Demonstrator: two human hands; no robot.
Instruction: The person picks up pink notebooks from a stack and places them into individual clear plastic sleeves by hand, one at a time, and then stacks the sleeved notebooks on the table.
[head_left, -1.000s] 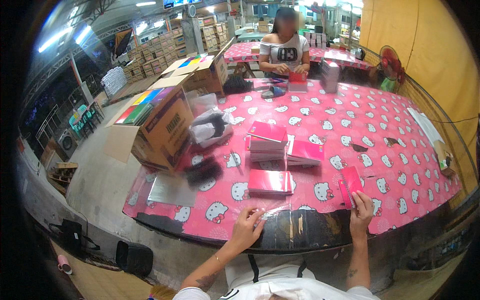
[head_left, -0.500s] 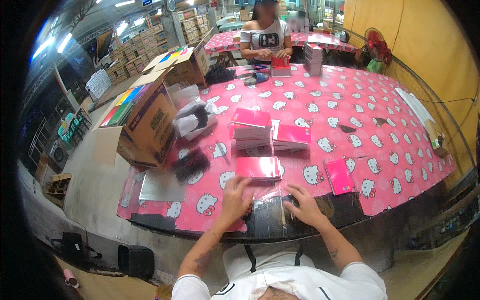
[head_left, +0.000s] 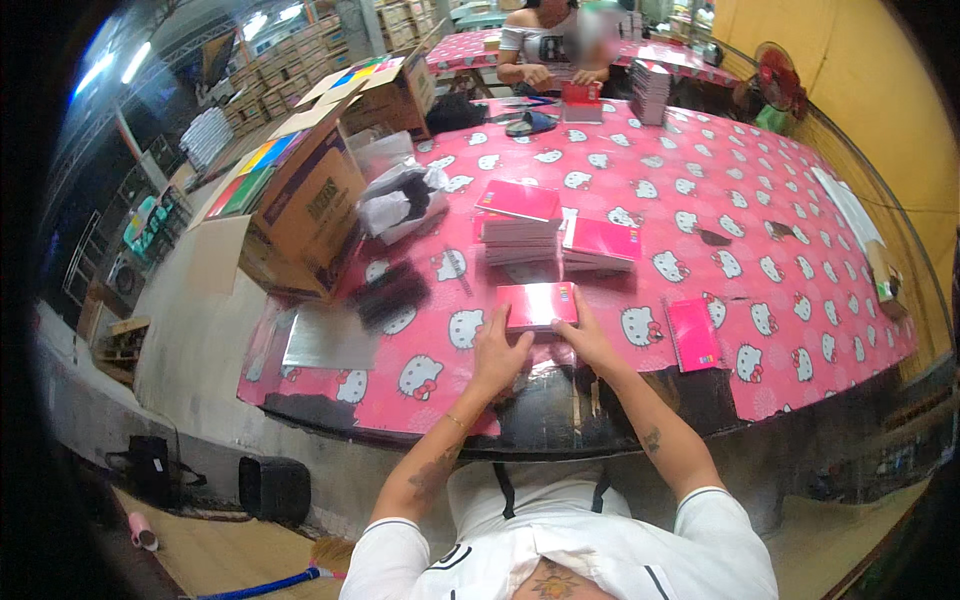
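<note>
A small stack of notebooks with glossy pink covers (head_left: 535, 300) lies near the front of the table, between my two hands. My left hand (head_left: 500, 350) grips its near left corner, and my right hand (head_left: 588, 342) holds the right end, with the thumb along the near edge. Just beyond stand a taller pink notebook stack (head_left: 519, 243), its top one askew, and a lower pink stack (head_left: 602, 242). Right of my right hand lies a pink spiral-bound notebook (head_left: 693, 335).
Black binding wires (head_left: 392, 297) and a pale sheet (head_left: 325, 338) lie at left, beside an open cardboard box (head_left: 305, 225) and a crumpled plastic bag (head_left: 402, 200). Across the pink patterned table (head_left: 820, 330), another person (head_left: 545, 50) handles a red-covered stack (head_left: 581, 100). A red fan (head_left: 780, 75) stands far right.
Both hands have moved forward and inward and closed on the near stack, where before they were apart with fingers spread. My view has tilted slightly, so the table sits differently.
</note>
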